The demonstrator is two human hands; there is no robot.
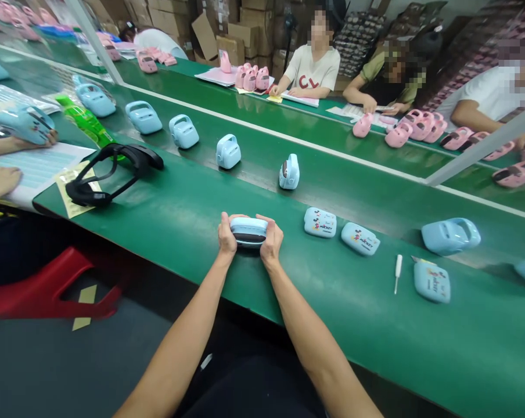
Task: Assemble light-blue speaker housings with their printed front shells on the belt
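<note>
My left hand and my right hand grip the two ends of a light blue plastic case with a dark slot along its near side. It rests on the green table surface close to the front edge. Just to the right lie two blue printed cover shells. Farther right are a small white tool and another blue printed shell.
Several blue cases line the green conveyor belt behind. A black headset-like frame lies at left near a co-worker's hands. People sit across the far table with pink cases. A red stool stands below left.
</note>
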